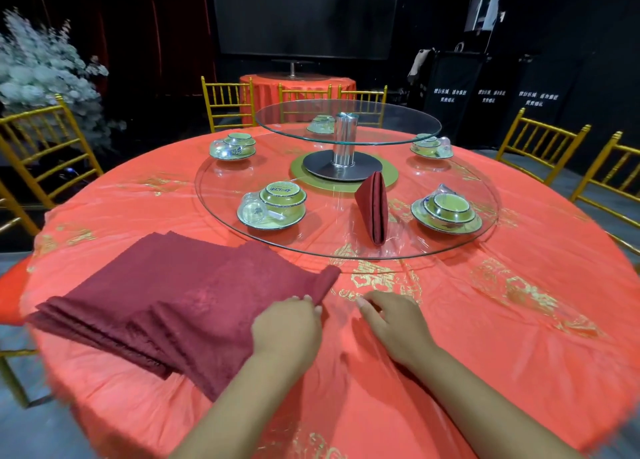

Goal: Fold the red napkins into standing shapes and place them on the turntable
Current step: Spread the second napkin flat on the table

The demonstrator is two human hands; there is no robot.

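Left hand (287,327): fingers curl over edge of top napkin (214,285).
Right hand (391,320): fingers relaxed, empty.
Handling: likely soft, limp cloth; pinch corners.

Bright overhead light on table (485,302), dim background, glare on glass, edges warped, slightly blurred

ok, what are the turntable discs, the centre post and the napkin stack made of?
Lower turntable disc: clear glass by the look; the tablecloth shows through, rim glints. Upper disc: same. Centre post: polished metal, probably steel; bright vertical reflections. Napkin stack: dark red woven cloth, matte, faint pattern, stitched hems; fibre unclear.
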